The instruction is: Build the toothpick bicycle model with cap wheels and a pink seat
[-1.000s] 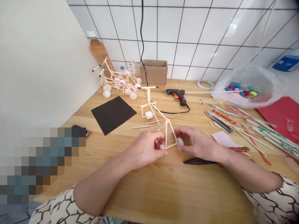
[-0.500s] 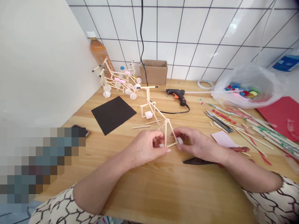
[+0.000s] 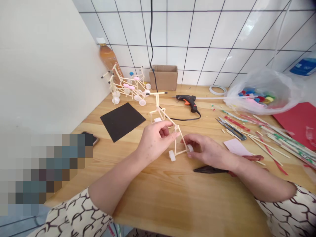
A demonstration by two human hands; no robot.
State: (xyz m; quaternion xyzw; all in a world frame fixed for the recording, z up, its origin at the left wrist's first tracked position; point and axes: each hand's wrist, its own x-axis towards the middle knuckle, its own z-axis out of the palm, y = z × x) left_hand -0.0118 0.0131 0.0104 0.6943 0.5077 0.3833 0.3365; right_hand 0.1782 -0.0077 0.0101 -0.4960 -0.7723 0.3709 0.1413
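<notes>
A small tricycle model (image 3: 168,114) of pale wooden sticks stands on the table, with white bottle-cap wheels and a black-tipped handlebar. My left hand (image 3: 155,138) is curled at its frame, thumb against the upright below the rear joint and index finger beside the long bar. Just below that hand, the left rear wheel (image 3: 172,155) is uncovered. My right hand (image 3: 207,148) pinches the right rear wheel (image 3: 190,148) between thumb and fingers. The front wheel (image 3: 157,120) is partly hidden behind my left hand.
A black glue gun (image 3: 187,99) lies behind the model. Pliers (image 3: 209,170), snips (image 3: 232,128) and loose sticks lie to the right, near a bag of caps (image 3: 261,95). Black sheet (image 3: 122,121), phone (image 3: 90,138) and finished tricycles (image 3: 125,86) are leftward.
My left hand has left the left rear wheel and moved up to the frame near the rear joint. My right hand stays on the right rear wheel. The view has shifted slightly.
</notes>
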